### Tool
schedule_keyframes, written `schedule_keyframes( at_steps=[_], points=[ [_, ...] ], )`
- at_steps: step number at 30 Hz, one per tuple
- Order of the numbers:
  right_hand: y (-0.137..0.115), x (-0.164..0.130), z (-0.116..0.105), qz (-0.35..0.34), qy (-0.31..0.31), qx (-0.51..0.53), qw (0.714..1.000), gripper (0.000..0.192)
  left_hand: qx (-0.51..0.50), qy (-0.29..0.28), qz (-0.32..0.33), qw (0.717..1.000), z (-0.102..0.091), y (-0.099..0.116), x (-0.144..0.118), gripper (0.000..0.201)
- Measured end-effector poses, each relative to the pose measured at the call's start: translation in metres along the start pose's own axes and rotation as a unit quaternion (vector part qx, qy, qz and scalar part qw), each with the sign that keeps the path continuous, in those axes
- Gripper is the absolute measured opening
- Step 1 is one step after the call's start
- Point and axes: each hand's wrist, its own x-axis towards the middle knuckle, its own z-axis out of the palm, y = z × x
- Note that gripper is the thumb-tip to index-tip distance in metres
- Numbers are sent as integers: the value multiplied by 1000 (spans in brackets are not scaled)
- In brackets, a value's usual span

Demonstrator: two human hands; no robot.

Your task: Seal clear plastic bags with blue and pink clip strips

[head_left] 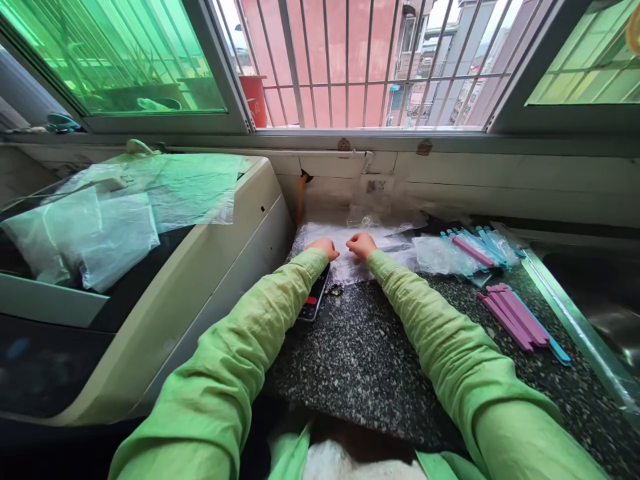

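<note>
My left hand [325, 248] is closed in a pinch above a spread of clear plastic bags [345, 270] on the counter. Close by on the right, my right hand [361, 245] is pinched in the same way, its fingertips turned toward the left one. A small gap parts the two hands; whatever they grip is too small or too see-through to make out. Under my left forearm lies a phone [313, 300] with its screen lit, partly hidden by the sleeve. A small dark beaded loop [335, 289] rests beside it.
To the right, pink and blue strips [515, 317] lie in a stack, with more strips in plastic [475, 250] behind. A sink [595, 280] borders the right side. A bulky cream appliance [215, 287] topped with plastic bags stands left. A barred window [370, 73] is ahead.
</note>
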Motion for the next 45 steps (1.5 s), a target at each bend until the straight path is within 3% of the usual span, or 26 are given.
schedule_keyframes(
  at_steps=[7,11,14,18,24,27,35,40,45],
  points=[
    [22,-47,-45,-66,17,18,997,16,-39,23,54,998,-7,19,-25,19],
    [42,-89,-76,-109,30,24,993,14,-80,75,104,989,-6,39,-47,19],
    [57,-119,-92,-154,41,43,986,15,-164,124,135,969,3,53,-68,20],
    [72,-157,-104,-205,43,74,975,19,-323,127,157,925,26,65,-94,22],
    [82,-196,-102,-221,-20,115,968,19,-471,107,177,857,61,65,-113,19],
    [83,-204,-96,-215,-53,127,967,20,-494,78,196,843,72,61,-118,22],
    [87,-203,-79,-189,-64,122,972,16,-458,93,205,860,90,53,-116,15],
    [93,-200,-77,-179,-37,103,978,16,-398,137,254,871,90,52,-116,11],
    [95,-200,-79,-183,-9,87,979,15,-381,156,242,878,88,50,-117,13]
  ],
)
